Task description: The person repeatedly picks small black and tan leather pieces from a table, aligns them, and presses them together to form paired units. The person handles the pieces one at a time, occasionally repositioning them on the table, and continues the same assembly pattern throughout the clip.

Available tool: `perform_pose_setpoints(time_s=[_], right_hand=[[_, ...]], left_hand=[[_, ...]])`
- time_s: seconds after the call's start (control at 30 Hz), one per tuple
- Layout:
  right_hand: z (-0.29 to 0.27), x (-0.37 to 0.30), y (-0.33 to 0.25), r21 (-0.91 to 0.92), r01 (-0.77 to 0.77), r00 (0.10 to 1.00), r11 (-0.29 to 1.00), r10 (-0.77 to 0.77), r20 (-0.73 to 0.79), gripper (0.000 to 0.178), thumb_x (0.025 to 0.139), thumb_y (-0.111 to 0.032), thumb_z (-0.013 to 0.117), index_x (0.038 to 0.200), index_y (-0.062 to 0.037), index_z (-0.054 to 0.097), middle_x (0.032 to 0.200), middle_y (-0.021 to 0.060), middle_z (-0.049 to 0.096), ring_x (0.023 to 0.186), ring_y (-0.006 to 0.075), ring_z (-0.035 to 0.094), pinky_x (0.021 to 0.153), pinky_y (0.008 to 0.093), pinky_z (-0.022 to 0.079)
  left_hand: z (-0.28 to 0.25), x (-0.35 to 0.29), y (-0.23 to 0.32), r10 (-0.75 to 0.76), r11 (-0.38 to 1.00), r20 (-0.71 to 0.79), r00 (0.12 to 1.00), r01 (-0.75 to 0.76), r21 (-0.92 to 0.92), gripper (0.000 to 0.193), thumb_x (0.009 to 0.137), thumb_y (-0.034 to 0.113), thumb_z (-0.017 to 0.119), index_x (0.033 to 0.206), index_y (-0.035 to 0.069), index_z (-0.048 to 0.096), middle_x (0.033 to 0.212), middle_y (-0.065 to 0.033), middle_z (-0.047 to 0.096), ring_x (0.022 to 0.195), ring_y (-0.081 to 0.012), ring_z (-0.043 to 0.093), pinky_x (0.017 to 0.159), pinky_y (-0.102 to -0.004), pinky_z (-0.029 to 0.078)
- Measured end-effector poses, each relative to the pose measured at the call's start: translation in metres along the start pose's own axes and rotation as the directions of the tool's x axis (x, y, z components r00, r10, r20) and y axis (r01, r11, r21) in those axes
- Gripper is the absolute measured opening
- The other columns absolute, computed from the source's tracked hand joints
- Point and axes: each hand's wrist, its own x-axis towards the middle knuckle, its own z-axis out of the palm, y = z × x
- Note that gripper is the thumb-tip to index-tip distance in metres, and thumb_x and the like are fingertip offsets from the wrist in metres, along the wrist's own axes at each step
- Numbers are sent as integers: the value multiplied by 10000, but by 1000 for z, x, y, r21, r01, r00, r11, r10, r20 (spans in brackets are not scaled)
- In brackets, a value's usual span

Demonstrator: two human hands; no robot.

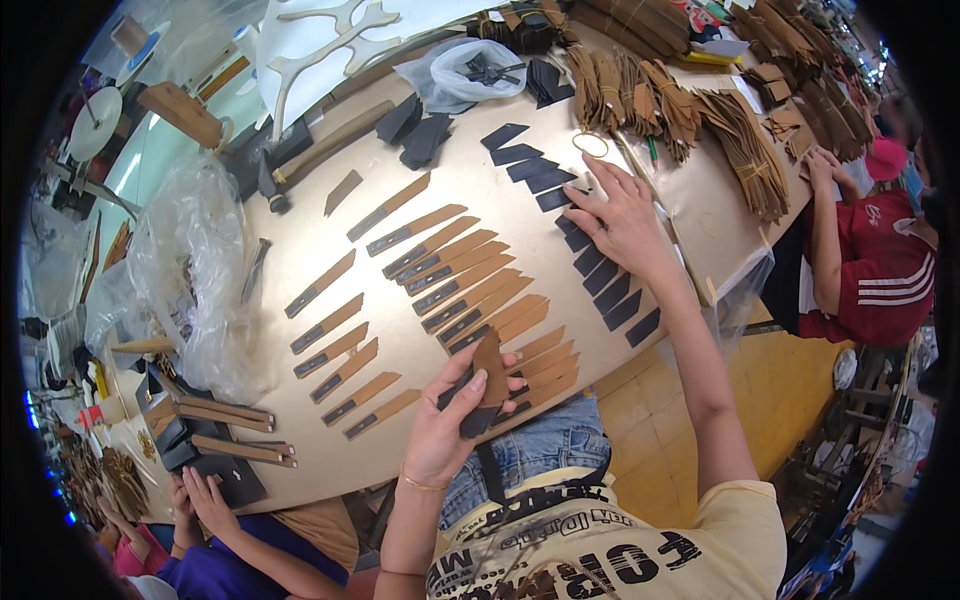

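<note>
While left hand (438,425) grasps flat brown-and-black leather-like strip (487,375) over near edge of gold-toned desk (330,460), right hand (622,222) spreads loose fingers over column of slant-cut black pieces (600,276), contact unclear; yellow loop (591,136) beyond.

- A single view, from the left of two wide fisheye cameras worn side by side on the person's head.
- It faces steeply down past the pale yellow shirt (640,545) at the lower edge, with the surface (300,240) spreading out above.
- The left hand (455,410) and right hand (622,215) lie close, around mid-frame.
- Straight edges bow toward the dark rim, where a red shirt (890,265) and purple sleeve (215,567) of co-workers appear.
</note>
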Motion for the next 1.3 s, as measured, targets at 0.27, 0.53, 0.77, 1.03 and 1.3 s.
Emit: perform_pose_setpoints(time_s=[0.27, 0.53, 0.77, 1.03, 1.3], right_hand=[[-60, -20, -47, 718, -185, 982, 671, 104, 155, 343, 919, -146, 655, 1246, -45, 658, 1048, 95, 677, 929, 198, 633, 831, 297, 482], [-82, -40, -110, 865, -206, 958, 458, -88, 275, 247, 762, -25, 798, 997, -44, 725, 938, 32, 668, 793, 141, 617, 701, 283, 491], [-86, -42, -106, 875, -159, 964, 457, -120, 238, 142, 781, -42, 790, 892, -35, 702, 950, 56, 693, 844, 166, 655, 717, 298, 515], [-92, -44, -117, 807, -149, 960, 572, -111, 256, 142, 770, -22, 787, 892, -36, 716, 881, 75, 707, 797, 198, 668, 699, 302, 524], [-123, -37, -119, 680, 89, 989, 728, 17, -149, 211, 813, -4, 742, 1018, -47, 717, 835, 89, 667, 723, 220, 652, 621, 297, 526]], left_hand=[[12, 6, 2, 11, 999, 103, 995, -7, -45, 487, 1069, 242, 375, 1452, -58, 362, 1345, -250, 530, 1119, -319, 623, 856, -372, 563], [17, 5, 2, -66, 994, 103, 993, 56, 98, 439, 1065, 162, 400, 1457, -37, 391, 1302, -179, 585, 1096, -297, 656, 883, -374, 585], [10, 1, -2, -42, 993, 80, 996, 33, 110, 412, 1052, 156, 461, 1422, -27, 452, 1263, -174, 608, 1059, -286, 676, 853, -357, 601], [8, 1, -5, -23, 991, 110, 994, 8, 135, 372, 1049, 152, 477, 1382, -12, 486, 1258, -165, 611, 1050, -272, 677, 845, -350, 598], [3, 2, -3, 48, 998, 69, 996, -50, 29, 392, 1061, 179, 439, 1411, 2, 440, 1280, -207, 600, 1091, -286, 661, 882, -347, 588]])
